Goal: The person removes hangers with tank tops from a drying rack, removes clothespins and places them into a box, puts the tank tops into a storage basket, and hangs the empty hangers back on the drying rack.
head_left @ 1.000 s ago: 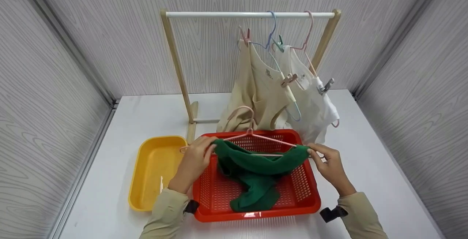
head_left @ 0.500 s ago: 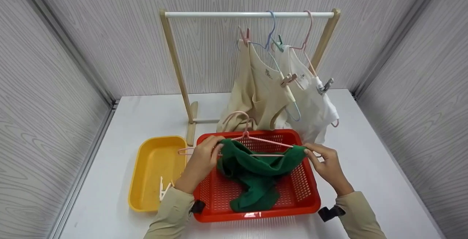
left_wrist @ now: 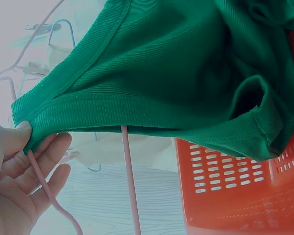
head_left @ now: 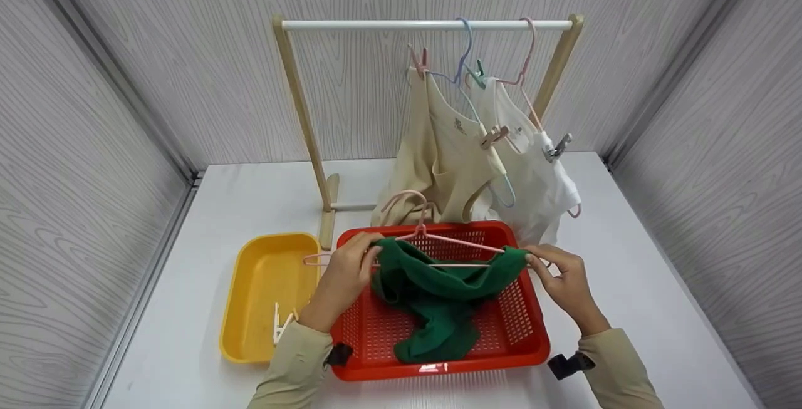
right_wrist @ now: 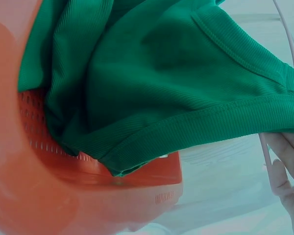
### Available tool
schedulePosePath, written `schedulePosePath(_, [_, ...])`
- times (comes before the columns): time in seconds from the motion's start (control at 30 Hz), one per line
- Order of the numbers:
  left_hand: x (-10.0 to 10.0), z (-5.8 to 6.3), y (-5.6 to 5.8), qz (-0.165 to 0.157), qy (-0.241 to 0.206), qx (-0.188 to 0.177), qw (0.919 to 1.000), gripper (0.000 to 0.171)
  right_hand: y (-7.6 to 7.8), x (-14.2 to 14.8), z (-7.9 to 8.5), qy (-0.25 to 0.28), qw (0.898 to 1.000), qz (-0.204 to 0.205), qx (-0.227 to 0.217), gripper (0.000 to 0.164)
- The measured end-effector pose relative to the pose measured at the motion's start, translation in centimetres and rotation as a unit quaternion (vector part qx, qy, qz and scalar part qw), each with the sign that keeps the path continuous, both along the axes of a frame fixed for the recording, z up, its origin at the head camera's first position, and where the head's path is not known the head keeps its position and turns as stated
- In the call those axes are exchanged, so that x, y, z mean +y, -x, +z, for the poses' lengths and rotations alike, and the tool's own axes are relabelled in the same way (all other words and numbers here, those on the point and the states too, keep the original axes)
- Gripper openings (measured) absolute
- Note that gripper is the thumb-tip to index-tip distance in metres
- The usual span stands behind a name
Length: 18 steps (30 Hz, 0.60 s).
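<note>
A ribbed green tank top (head_left: 432,334) hangs by its shoulder straps from a pink clothes hanger (head_left: 463,242), its lower part resting in the red basket (head_left: 438,370). My left hand (head_left: 344,268) pinches the left strap; in the left wrist view, the thumb (left_wrist: 17,139) presses the cloth over the hanger's arm. That end of the hanger sticks out past the hand. With the right hand (head_left: 561,274) I pinch the other strap at the hanger's right end. In the right wrist view, the right fingers (right_wrist: 284,154) show below the strap, with the thumb mostly cut off.
Behind the basket stands a rack with a white rail (head_left: 376,24). On it hang a beige tank top (head_left: 451,152) and a white tank top (head_left: 532,177), both clipped with clothespins. A yellow tray (head_left: 250,296) with white clothespins (head_left: 280,327) is at the left.
My left hand has shifted right with its strap, exposing more of the hanger's left end. The hanger's hook has dropped slightly left. The right hand went slightly inward, then back outward.
</note>
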<state>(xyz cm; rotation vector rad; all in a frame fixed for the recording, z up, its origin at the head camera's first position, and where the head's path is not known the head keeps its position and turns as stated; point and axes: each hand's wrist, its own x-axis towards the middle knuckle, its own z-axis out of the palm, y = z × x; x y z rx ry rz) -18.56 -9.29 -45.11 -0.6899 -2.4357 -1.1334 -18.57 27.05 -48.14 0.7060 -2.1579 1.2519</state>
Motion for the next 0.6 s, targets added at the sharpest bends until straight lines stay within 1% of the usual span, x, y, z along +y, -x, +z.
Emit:
schedulePosePath(0.23, [-0.3, -0.2, 0.0, 0.006, -0.008, -0.005, 0.9999, 0.016, -0.2, 0.2, 0.1, -0.002, 1.000, -0.026, 0.003, 0.028])
schedulePosePath(0.37, [-0.4, -0.3, 0.0, 0.009, -0.012, -0.007, 0.9999, 0.017, -1.0, -0.3, 1.5, 0.005, 1.000, -0.025, 0.006, 0.025])
schedulePosePath(0.47, [-0.6, -0.3, 0.0, 0.016, -0.011, -0.001, 0.9998, 0.016, -1.5, -0.4, 2.4, 0.019, 1.000, -0.021, 0.009, 0.022])
schedulePosePath(0.53, [-0.7, -0.4, 0.0, 0.020, -0.011, 0.001, 0.9997, 0.016, -1.4, 0.0, 2.2, 0.027, 0.999, -0.027, 0.010, 0.022])
schedulePosePath(0.6, [-0.8, -0.3, 0.0, 0.025, -0.008, 0.004, 0.9996, 0.016, -1.0, 0.6, 1.4, 0.030, 0.999, -0.035, 0.011, 0.022])
